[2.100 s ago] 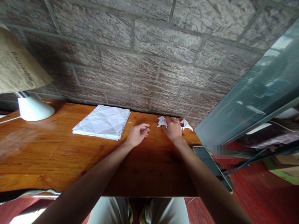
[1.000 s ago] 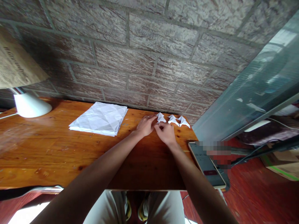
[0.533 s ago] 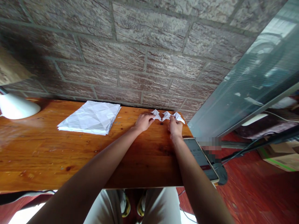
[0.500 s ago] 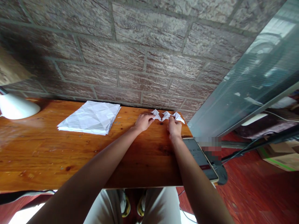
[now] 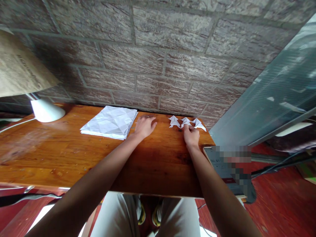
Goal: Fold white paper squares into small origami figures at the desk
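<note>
Three small white folded paper figures (image 5: 174, 121) stand in a row near the wall at the table's right end. At the lower edge of the middle paper figure (image 5: 185, 121) is my right hand (image 5: 191, 135), its fingers curled and closed against it; the fingertips are partly hidden. The rightmost paper figure (image 5: 198, 124) lies just beyond the knuckles. My left hand (image 5: 146, 126) is open and holds nothing, fingers stretched out over the wood. Just left of it lies a stack of white creased paper sheets (image 5: 111, 121).
A lamp with a white base (image 5: 48, 111) and brown paper shade (image 5: 24, 65) stands at the left. A phone or tablet (image 5: 222, 168) lies at the right table edge. Behind the wooden table (image 5: 153, 164) rises a brick wall (image 5: 148, 65); a translucent panel (image 5: 266, 85) borders the right.
My left hand has let go of the leftmost paper figure and moved left toward the paper stack, opening. My right hand stays by the middle figure. The view has shifted left.
</note>
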Available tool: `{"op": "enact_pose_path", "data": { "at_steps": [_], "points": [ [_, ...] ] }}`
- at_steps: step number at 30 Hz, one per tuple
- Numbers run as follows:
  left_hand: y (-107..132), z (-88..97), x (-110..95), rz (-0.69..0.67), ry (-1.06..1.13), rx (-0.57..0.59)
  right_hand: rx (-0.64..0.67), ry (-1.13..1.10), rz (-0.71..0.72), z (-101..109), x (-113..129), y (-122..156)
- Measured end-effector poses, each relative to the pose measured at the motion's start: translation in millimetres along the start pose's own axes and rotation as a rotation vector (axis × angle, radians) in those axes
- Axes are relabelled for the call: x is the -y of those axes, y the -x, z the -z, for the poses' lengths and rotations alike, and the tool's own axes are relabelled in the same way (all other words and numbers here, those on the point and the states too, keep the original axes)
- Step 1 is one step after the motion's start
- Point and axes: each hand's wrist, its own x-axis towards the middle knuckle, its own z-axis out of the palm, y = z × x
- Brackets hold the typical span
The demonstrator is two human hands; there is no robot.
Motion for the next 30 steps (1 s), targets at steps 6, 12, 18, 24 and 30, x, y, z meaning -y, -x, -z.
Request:
{"op": "enact_pose_path", "data": {
  "at_steps": [6, 12, 18, 24, 30],
  "points": [
    [51, 61.1, 69, 0.451, -0.288, 0.152, -0.011, 0.055, 0.043, -4, 3, 2],
    [64, 63.2, 69, 0.462, -0.305, 0.209, -0.078, 0.077, 0.042, -1, 7, 6],
    [66, 59.0, 49, 0.423, -0.315, 0.198, -0.069, 0.095, 0.076, -1, 8, 8],
    [70, 61.5, 52, 0.430, -0.314, 0.153, 0.116, 0.087, 0.415, -8, 12, 23],
    [73, 61.0, 53, 0.430, -0.336, 0.159, 0.486, 0.119, 0.687, -24, 21, 46]
  ]
}}
